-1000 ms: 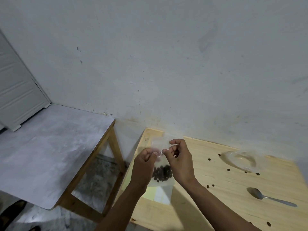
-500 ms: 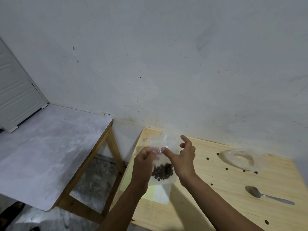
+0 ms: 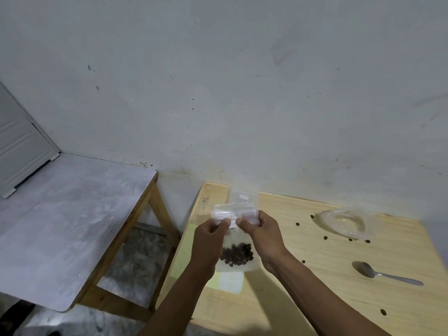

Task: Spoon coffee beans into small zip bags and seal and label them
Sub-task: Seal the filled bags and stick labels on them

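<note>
Right hand (image 3: pixel 263 235) has closed, pinching zip bag (image 3: pixel 236 238).

We see dim, flat, greyish light; the metal spoon (image 3: pixel 385 274) casts a soft shadow leftward, and wide-angle edges bend and blur.

Zip bag (image 3: pixel 234 241) pinched between fingers (image 3: pixel 224 224) above the table (image 3: pixel 303 299).
Coffee beans (image 3: pixel 237 257) sit below the fingers; spoon (image 3: pixel 385 276) lies well right, empty bag (image 3: pixel 344 223) beyond it.
</note>
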Action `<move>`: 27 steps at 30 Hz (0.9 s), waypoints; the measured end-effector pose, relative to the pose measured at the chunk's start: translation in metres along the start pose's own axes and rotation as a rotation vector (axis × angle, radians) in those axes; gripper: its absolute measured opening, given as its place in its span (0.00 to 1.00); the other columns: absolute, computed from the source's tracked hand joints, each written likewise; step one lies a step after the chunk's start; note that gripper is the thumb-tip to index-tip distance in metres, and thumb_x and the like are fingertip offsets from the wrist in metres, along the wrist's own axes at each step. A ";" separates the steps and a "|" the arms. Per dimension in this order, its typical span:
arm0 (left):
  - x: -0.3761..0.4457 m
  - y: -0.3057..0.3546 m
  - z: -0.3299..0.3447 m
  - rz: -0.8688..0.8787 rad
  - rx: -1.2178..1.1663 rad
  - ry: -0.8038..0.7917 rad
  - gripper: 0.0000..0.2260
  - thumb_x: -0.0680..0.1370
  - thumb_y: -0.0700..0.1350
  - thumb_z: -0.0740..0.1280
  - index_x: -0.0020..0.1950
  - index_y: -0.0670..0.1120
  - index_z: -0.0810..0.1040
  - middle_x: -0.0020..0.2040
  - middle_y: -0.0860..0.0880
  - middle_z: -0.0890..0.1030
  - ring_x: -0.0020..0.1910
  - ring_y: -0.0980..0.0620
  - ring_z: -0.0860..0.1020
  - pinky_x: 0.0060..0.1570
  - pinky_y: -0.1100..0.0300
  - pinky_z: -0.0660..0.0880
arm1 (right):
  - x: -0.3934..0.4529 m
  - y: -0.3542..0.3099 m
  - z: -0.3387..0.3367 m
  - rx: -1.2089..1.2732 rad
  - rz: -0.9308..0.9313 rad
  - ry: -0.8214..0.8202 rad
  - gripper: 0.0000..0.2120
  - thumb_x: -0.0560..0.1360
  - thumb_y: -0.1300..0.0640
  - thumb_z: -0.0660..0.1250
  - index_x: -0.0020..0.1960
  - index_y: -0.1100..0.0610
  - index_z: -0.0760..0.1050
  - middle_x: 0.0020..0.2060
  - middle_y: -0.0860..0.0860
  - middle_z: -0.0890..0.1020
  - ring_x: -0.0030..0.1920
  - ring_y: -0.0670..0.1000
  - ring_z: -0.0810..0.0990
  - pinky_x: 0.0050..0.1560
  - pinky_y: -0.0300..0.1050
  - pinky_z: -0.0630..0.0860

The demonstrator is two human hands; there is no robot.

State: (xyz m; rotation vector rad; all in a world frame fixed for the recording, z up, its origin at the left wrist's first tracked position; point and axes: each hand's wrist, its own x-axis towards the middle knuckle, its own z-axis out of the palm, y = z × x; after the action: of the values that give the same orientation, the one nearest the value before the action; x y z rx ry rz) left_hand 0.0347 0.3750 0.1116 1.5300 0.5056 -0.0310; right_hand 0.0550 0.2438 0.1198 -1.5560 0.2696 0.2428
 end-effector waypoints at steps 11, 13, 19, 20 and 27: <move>0.042 -0.037 0.012 -0.169 -0.003 -0.049 0.10 0.76 0.41 0.70 0.57 0.48 0.77 0.48 0.43 0.83 0.41 0.49 0.79 0.40 0.55 0.76 | 0.014 0.059 -0.047 0.056 0.205 -0.049 0.12 0.76 0.69 0.67 0.56 0.56 0.77 0.42 0.57 0.79 0.41 0.55 0.78 0.36 0.44 0.74; 0.046 -0.047 0.016 -0.193 0.110 -0.135 0.13 0.76 0.41 0.70 0.59 0.48 0.77 0.48 0.43 0.83 0.40 0.49 0.79 0.39 0.55 0.76 | 0.021 0.062 -0.052 0.127 0.248 0.037 0.18 0.75 0.71 0.65 0.60 0.54 0.73 0.42 0.57 0.78 0.41 0.55 0.77 0.31 0.39 0.71; 0.064 -0.056 0.029 -0.072 0.395 -0.163 0.16 0.75 0.44 0.70 0.63 0.52 0.76 0.45 0.45 0.81 0.43 0.48 0.81 0.40 0.58 0.76 | 0.049 0.065 -0.055 0.005 0.264 0.097 0.24 0.76 0.69 0.66 0.67 0.50 0.69 0.43 0.59 0.79 0.37 0.53 0.80 0.29 0.40 0.76; 0.070 -0.055 0.031 -0.039 0.434 -0.142 0.17 0.76 0.45 0.70 0.64 0.52 0.76 0.44 0.47 0.81 0.43 0.49 0.80 0.40 0.60 0.76 | 0.056 0.065 -0.054 -0.020 0.266 0.075 0.25 0.76 0.69 0.66 0.68 0.48 0.68 0.42 0.59 0.79 0.37 0.53 0.80 0.30 0.41 0.76; 0.123 -0.042 0.046 0.087 0.715 -0.023 0.23 0.76 0.50 0.70 0.70 0.49 0.73 0.52 0.45 0.78 0.52 0.48 0.77 0.54 0.57 0.74 | 0.117 0.073 -0.040 -0.217 0.249 -0.026 0.45 0.69 0.64 0.74 0.78 0.46 0.54 0.43 0.59 0.77 0.38 0.55 0.78 0.39 0.51 0.79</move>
State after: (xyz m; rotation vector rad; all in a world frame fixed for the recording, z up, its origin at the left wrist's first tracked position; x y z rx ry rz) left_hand 0.1449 0.3641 0.0295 2.2459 0.4273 -0.1773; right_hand 0.1412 0.2021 0.0130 -1.7314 0.4285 0.5006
